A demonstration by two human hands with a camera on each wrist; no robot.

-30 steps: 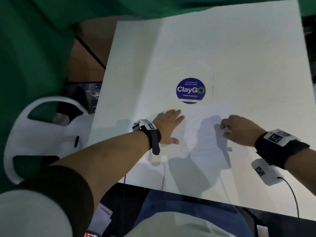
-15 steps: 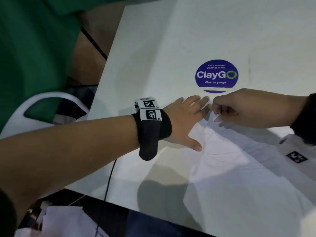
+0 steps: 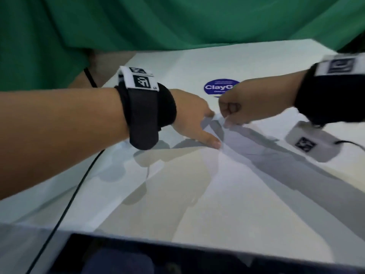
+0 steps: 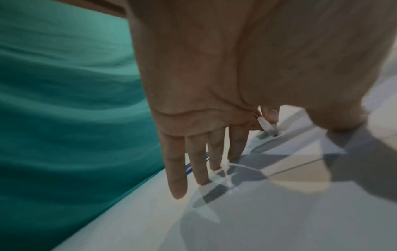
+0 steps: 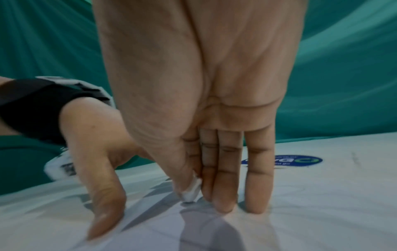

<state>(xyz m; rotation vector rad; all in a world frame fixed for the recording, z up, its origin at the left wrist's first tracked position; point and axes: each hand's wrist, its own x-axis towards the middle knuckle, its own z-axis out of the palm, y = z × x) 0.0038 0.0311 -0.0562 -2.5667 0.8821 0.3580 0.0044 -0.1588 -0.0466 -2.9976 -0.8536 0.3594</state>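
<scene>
A thin, see-through plastic sheet (image 3: 246, 149) lies creased on the white table (image 3: 197, 62). My left hand (image 3: 197, 123) presses flat on it, with its fingers (image 4: 197, 166) straight and its thumb spread. Just right of those fingertips, my right hand (image 3: 227, 119) pinches a bunched edge of the plastic (image 5: 193, 188) between thumb and forefinger and holds it slightly off the table. The other fingers of the right hand (image 5: 223, 186) touch the surface. In the left wrist view the pinched edge (image 4: 266, 125) shows past the palm.
A round blue ClayGo sticker (image 3: 217, 88) sits on the table just behind the hands. Green cloth (image 3: 158, 22) hangs behind and to the left. A black cable (image 3: 75, 194) runs along the left part of the table. A dark edge (image 3: 177, 254) borders the near side.
My right hand moved left to the left hand's fingertips, curled into a pinch and raised the plastic edge a little. The left hand stayed flat. The head view has dropped lower and closer.
</scene>
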